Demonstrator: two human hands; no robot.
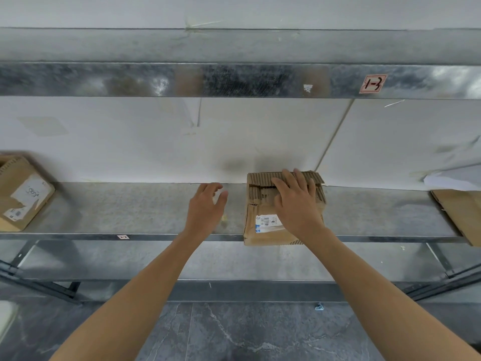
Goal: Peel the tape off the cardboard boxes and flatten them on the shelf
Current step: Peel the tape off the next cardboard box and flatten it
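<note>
Right hand [296, 201] flat on box [263, 230] — left hand [207, 204] beside (open).

brown corrugated box [263, 230], white label [268, 222]; grey, perhaps mottled, shelf [130, 209].

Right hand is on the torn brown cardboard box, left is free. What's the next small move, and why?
Probably bring the left hand onto the near left part of the torn brown cardboard box and press. The right hand lies flat on its far half only, and its near edge overhangs the grey metal shelf.
</note>
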